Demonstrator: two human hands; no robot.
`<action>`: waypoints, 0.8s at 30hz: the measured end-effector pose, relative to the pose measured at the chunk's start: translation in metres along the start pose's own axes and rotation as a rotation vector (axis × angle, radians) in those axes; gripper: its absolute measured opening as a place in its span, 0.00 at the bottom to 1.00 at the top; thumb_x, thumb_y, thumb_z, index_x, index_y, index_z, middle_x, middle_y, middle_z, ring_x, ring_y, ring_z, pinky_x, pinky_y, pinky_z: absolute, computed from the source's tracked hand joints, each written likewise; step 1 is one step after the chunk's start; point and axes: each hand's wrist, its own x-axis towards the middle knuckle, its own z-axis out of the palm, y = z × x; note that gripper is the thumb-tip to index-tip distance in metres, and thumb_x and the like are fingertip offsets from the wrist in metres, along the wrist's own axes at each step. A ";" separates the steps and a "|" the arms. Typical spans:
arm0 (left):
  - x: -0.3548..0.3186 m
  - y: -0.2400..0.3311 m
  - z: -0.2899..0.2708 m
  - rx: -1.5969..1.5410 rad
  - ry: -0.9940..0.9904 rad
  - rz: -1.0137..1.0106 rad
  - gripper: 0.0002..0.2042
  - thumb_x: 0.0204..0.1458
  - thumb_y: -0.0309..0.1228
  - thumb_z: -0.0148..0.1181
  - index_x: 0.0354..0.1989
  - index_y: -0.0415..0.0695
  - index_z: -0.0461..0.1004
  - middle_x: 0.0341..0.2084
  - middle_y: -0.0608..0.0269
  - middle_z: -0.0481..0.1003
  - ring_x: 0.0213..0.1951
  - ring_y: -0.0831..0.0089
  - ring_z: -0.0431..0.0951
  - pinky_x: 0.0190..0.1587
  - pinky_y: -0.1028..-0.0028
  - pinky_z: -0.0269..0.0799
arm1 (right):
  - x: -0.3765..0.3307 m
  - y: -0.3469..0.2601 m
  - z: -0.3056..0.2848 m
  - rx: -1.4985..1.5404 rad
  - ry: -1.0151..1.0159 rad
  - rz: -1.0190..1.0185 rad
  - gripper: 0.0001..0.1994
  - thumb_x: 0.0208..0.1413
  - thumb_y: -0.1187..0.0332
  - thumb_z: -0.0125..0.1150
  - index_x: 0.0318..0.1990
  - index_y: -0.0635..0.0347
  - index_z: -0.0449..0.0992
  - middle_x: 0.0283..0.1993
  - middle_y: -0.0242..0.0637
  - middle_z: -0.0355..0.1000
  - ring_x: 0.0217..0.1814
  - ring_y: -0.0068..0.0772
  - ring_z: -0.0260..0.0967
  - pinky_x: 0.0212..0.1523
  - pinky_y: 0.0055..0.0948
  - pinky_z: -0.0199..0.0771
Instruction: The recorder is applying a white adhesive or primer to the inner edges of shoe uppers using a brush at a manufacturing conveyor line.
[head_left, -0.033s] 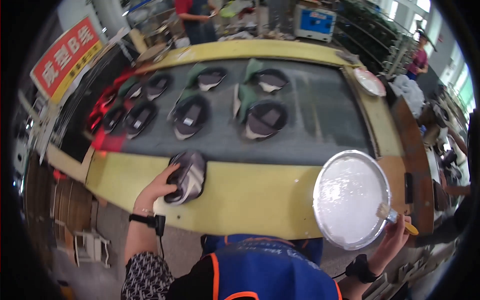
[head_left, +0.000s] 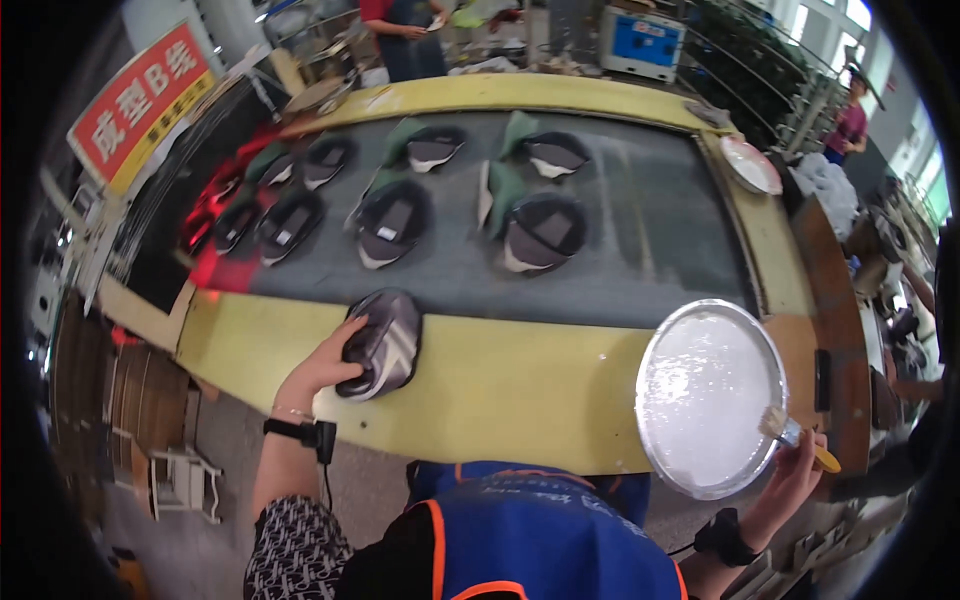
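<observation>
My left hand (head_left: 332,362) grips a dark grey shoe upper (head_left: 392,345) with pale stripes, its fingers over the left side. The upper rests on the yellow near ledge of the table, against the edge of the dark conveyor belt (head_left: 660,230). In my right hand (head_left: 797,472) is a paintbrush (head_left: 783,428) with a yellow handle. Its bristles are over the right part of a big round metal pan (head_left: 650,440), which holds a glossy white liquid. Whether they touch the liquid I cannot tell.
Several dark shoe uppers (head_left: 545,232) lie on the belt, some beside green pieces (head_left: 503,195). Red light falls on its left end, near a red and yellow sign (head_left: 140,100). A white dish (head_left: 750,165) sits at the far right corner. Another person (head_left: 405,35) stands beyond the table.
The view has shifted a little, so the table and belt sit slightly farther right. Both hands keep the same hold, and the brush remains over the pan.
</observation>
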 end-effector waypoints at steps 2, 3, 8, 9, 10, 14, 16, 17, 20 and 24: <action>-0.002 -0.003 0.007 0.267 0.039 0.118 0.46 0.38 0.26 0.64 0.73 0.52 0.57 0.72 0.38 0.53 0.73 0.46 0.54 0.72 0.64 0.55 | 0.000 0.000 0.005 0.039 0.048 0.035 0.05 0.66 0.68 0.60 0.38 0.56 0.72 0.29 0.22 0.66 0.22 0.10 0.55 0.26 0.13 0.55; 0.000 -0.003 0.012 0.345 0.066 0.097 0.46 0.38 0.25 0.65 0.73 0.55 0.58 0.71 0.39 0.54 0.71 0.45 0.57 0.70 0.63 0.59 | -0.001 -0.001 0.006 0.019 0.035 0.039 0.05 0.66 0.68 0.59 0.38 0.56 0.72 0.29 0.22 0.66 0.22 0.10 0.56 0.26 0.13 0.55; 0.021 0.009 0.035 0.703 0.210 -0.045 0.44 0.40 0.21 0.65 0.70 0.64 0.62 0.68 0.43 0.60 0.60 0.45 0.71 0.61 0.59 0.71 | -0.007 -0.008 0.004 0.014 -0.007 0.007 0.06 0.66 0.68 0.59 0.37 0.56 0.71 0.29 0.22 0.67 0.23 0.08 0.59 0.25 0.10 0.59; 0.023 0.012 0.037 0.776 0.234 -0.014 0.42 0.41 0.18 0.64 0.70 0.62 0.63 0.66 0.45 0.64 0.56 0.47 0.74 0.57 0.59 0.74 | -0.007 -0.008 0.002 0.023 0.000 0.004 0.06 0.66 0.68 0.59 0.37 0.56 0.71 0.29 0.22 0.67 0.24 0.08 0.62 0.24 0.10 0.62; 0.025 0.016 0.040 0.774 0.237 -0.003 0.43 0.40 0.19 0.64 0.69 0.62 0.63 0.66 0.45 0.65 0.56 0.46 0.74 0.57 0.59 0.74 | -0.007 -0.008 0.000 -0.014 0.008 0.011 0.05 0.66 0.68 0.59 0.37 0.56 0.71 0.29 0.22 0.67 0.24 0.08 0.62 0.24 0.10 0.62; 0.028 0.040 0.066 0.783 0.185 0.043 0.43 0.37 0.25 0.68 0.69 0.58 0.63 0.64 0.39 0.65 0.54 0.44 0.76 0.56 0.57 0.75 | -0.008 -0.005 -0.010 -0.020 -0.006 0.042 0.05 0.66 0.68 0.59 0.37 0.55 0.70 0.30 0.23 0.68 0.23 0.08 0.63 0.23 0.11 0.64; 0.024 0.058 0.095 0.774 0.166 0.155 0.41 0.39 0.26 0.68 0.69 0.55 0.64 0.63 0.35 0.65 0.53 0.41 0.76 0.56 0.56 0.74 | -0.009 -0.005 -0.014 0.022 -0.044 0.072 0.05 0.66 0.68 0.59 0.37 0.55 0.71 0.30 0.23 0.68 0.23 0.08 0.64 0.23 0.11 0.65; 0.022 0.068 0.113 0.747 0.179 0.234 0.41 0.38 0.26 0.67 0.68 0.54 0.65 0.63 0.36 0.66 0.54 0.41 0.76 0.56 0.56 0.74 | -0.008 -0.004 -0.012 0.024 -0.034 0.071 0.06 0.66 0.66 0.58 0.37 0.56 0.70 0.30 0.24 0.69 0.24 0.09 0.65 0.24 0.12 0.67; 0.014 0.100 0.162 0.546 0.123 0.362 0.38 0.38 0.26 0.68 0.65 0.47 0.66 0.62 0.37 0.64 0.61 0.41 0.69 0.59 0.54 0.71 | -0.005 -0.006 0.002 0.020 0.054 0.066 0.03 0.65 0.69 0.59 0.39 0.55 0.73 0.28 0.22 0.65 0.24 0.07 0.57 0.26 0.11 0.58; 0.004 0.123 0.185 0.556 -0.014 0.470 0.43 0.41 0.28 0.69 0.70 0.47 0.57 0.65 0.36 0.58 0.62 0.38 0.67 0.63 0.54 0.68 | -0.011 -0.017 0.029 0.017 0.018 0.065 0.05 0.65 0.68 0.60 0.38 0.58 0.72 0.31 0.27 0.67 0.28 0.15 0.61 0.30 0.17 0.61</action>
